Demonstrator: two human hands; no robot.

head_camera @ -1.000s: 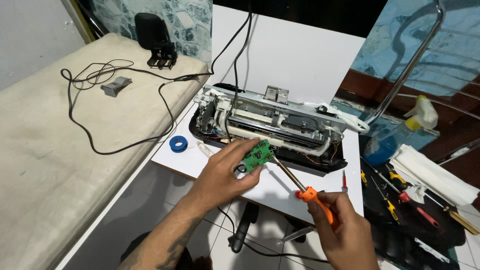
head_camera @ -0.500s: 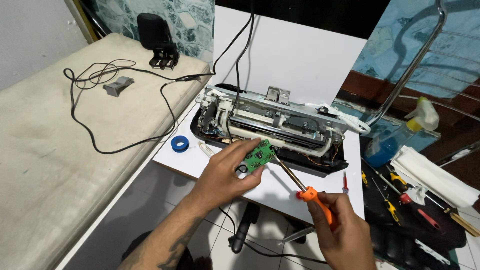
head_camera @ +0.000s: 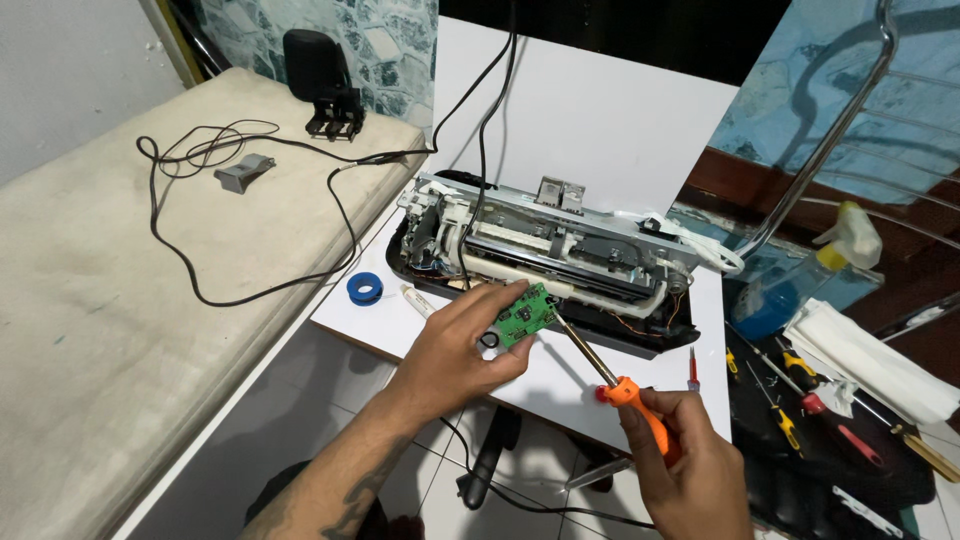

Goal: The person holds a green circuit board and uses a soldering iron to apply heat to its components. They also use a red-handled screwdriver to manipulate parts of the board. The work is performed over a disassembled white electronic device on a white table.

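With the printer [head_camera: 545, 255] already opened up, the left hand [head_camera: 462, 345] pinches the green circuit board [head_camera: 524, 314] while the right hand [head_camera: 685, 460] grips an orange-handled iron [head_camera: 610, 380], its tip seemingly on the board's edge.

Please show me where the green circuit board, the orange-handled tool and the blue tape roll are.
green circuit board [head_camera: 527, 315]: head view, middle of its green face.
orange-handled tool [head_camera: 640, 405]: head view, upper part of the orange handle.
blue tape roll [head_camera: 365, 288]: head view, its blue ring.
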